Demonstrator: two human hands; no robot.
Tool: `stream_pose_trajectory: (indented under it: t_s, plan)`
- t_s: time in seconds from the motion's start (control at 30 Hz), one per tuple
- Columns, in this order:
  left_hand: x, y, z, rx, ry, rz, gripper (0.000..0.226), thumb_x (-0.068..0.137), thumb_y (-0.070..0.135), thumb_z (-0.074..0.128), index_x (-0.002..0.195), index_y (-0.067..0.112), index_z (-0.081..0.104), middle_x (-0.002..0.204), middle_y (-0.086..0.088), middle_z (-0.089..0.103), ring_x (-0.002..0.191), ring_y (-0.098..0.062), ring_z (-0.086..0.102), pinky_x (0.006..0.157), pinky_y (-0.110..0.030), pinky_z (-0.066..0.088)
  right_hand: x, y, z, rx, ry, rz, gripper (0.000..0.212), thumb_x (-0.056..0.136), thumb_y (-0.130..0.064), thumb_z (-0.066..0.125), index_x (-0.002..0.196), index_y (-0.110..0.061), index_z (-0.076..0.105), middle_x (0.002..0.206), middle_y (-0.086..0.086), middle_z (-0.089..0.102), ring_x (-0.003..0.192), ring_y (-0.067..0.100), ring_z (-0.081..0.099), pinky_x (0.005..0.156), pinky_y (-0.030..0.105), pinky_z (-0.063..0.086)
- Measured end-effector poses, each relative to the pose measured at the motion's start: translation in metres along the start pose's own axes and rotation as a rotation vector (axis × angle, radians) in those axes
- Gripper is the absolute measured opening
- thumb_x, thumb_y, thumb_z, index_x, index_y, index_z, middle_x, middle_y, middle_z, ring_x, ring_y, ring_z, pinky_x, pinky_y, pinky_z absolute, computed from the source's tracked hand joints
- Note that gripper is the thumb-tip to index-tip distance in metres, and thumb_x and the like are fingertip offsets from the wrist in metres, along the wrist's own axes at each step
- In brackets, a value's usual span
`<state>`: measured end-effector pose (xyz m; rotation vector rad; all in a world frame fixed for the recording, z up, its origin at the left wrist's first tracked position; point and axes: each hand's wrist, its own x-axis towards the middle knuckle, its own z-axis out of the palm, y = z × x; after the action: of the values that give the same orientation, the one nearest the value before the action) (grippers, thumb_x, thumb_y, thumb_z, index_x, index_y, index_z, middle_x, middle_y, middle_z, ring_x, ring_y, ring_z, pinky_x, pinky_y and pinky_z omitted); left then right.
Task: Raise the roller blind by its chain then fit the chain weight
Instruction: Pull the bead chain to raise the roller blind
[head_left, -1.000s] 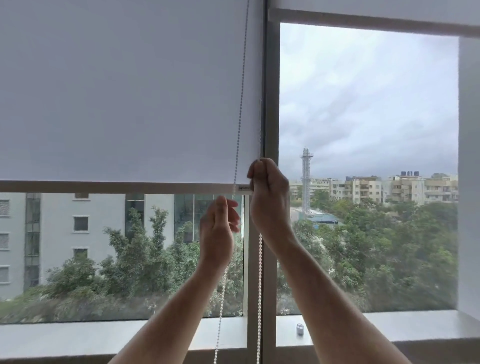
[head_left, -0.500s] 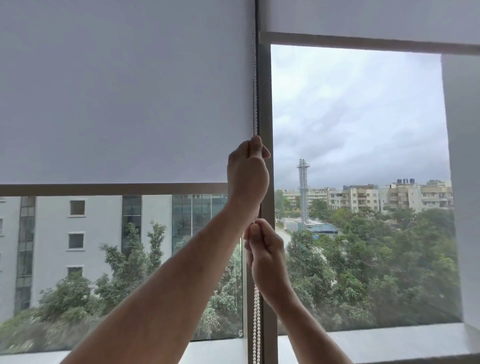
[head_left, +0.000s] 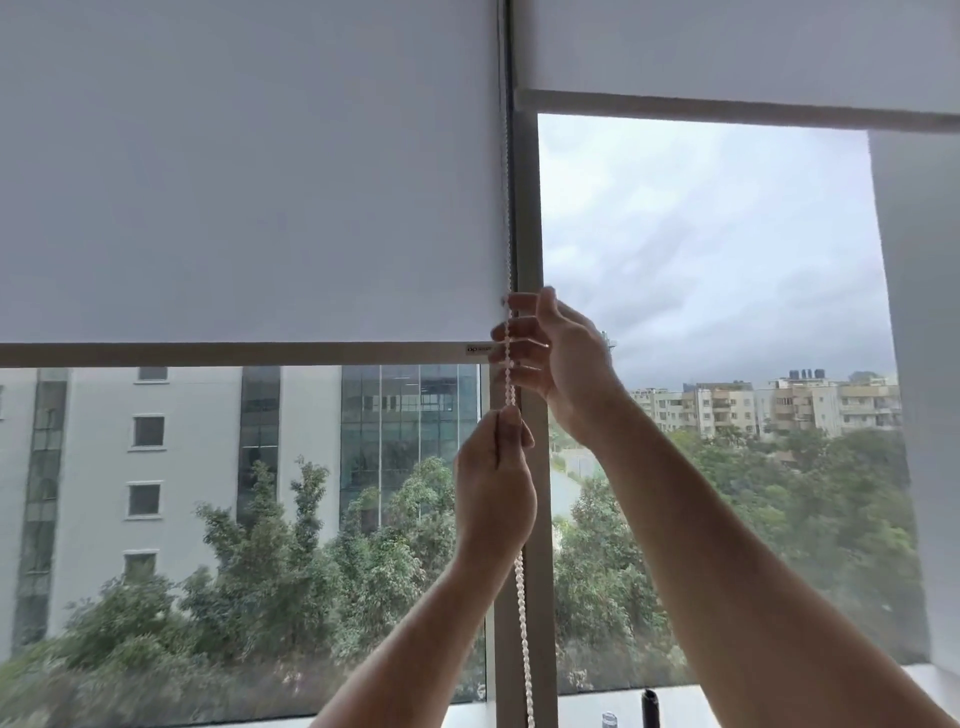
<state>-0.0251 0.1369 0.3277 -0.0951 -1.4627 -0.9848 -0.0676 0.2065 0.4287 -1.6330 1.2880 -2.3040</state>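
Currently: blind part-raised, chain hauled hand over hand

Roller blind (head_left: 249, 208) hangs with its bottom rail mid-window. Bead chain (head_left: 519, 597) runs down the mullion. Right hand (head_left: 558, 358), fingers loosely spread, closes around the upper chain; left hand (head_left: 493, 483) pinches it below, apparently holding tension. Chain weight: unidentified.
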Motion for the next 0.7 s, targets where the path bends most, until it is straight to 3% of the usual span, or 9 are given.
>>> stream_pose_trajectory:
  t_s: [0.13,0.37,0.5,0.57,0.63,0.7]
  plan:
    - [-0.001,-0.002,-0.005,-0.009,0.018,0.012,0.042,0.105,0.014,0.040,0.066,0.022,0.050,0.046,0.011,0.043,0.043,-0.003,0.032,0.042,-0.022,0.025,0.021,-0.022,0.024,0.025,0.006,0.059,0.035,0.109,-0.029,0.035,0.110,-0.010,0.064,0.077,0.006,0.061,0.053,0.014,0.055,0.043,0.025,0.043]
    - [-0.030,-0.014,-0.007,-0.051,0.011,0.019,0.042,0.105,0.015,0.042,0.066,0.027,0.054,0.047,0.010,0.044,0.044,-0.004,0.032,0.041,-0.017,0.023,0.032,-0.023,0.043,0.108,0.088,0.058,0.034,0.109,-0.024,0.033,0.095,-0.015,0.063,0.052,-0.008,0.038,0.038,0.006,0.028,0.035,0.019,0.022]
    - [-0.029,-0.022,-0.014,-0.100,-0.098,-0.009,0.036,0.097,0.035,0.044,0.064,0.028,0.055,0.046,0.009,0.040,0.044,-0.006,0.029,0.042,-0.024,0.022,0.023,-0.009,0.043,-0.106,0.184,-0.179,0.038,0.094,-0.002,0.032,0.072,-0.021,0.056,0.047,-0.009,0.038,0.038,0.009,0.026,0.038,0.019,0.021]
    - [-0.025,-0.028,-0.023,-0.134,-0.222,-0.061,0.040,0.095,0.047,0.045,0.063,0.026,0.057,0.045,0.009,0.037,0.042,-0.009,0.028,0.042,-0.025,0.022,0.018,-0.002,0.040,-0.187,0.214,-0.257,0.040,0.090,-0.001,0.034,0.066,-0.025,0.055,0.048,-0.009,0.039,0.042,0.011,0.028,0.042,0.022,0.023]
    - [-0.015,-0.032,-0.034,-0.090,-0.331,-0.090,0.050,0.090,0.061,0.043,0.065,0.024,0.063,0.044,0.008,0.042,0.038,-0.010,0.034,0.041,-0.024,0.029,0.013,0.007,0.034,-0.218,0.232,-0.283,0.041,0.098,-0.006,0.037,0.066,-0.024,0.054,0.051,-0.006,0.039,0.045,0.013,0.030,0.043,0.025,0.024]
    - [0.004,-0.031,-0.042,-0.005,-0.323,-0.102,0.063,0.091,0.070,0.037,0.070,0.020,0.068,0.047,0.004,0.055,0.040,-0.013,0.050,0.046,-0.027,0.046,0.006,0.017,0.029,-0.214,0.236,-0.287,0.041,0.099,-0.006,0.038,0.066,-0.025,0.054,0.052,-0.004,0.039,0.045,0.013,0.030,0.043,0.026,0.023]
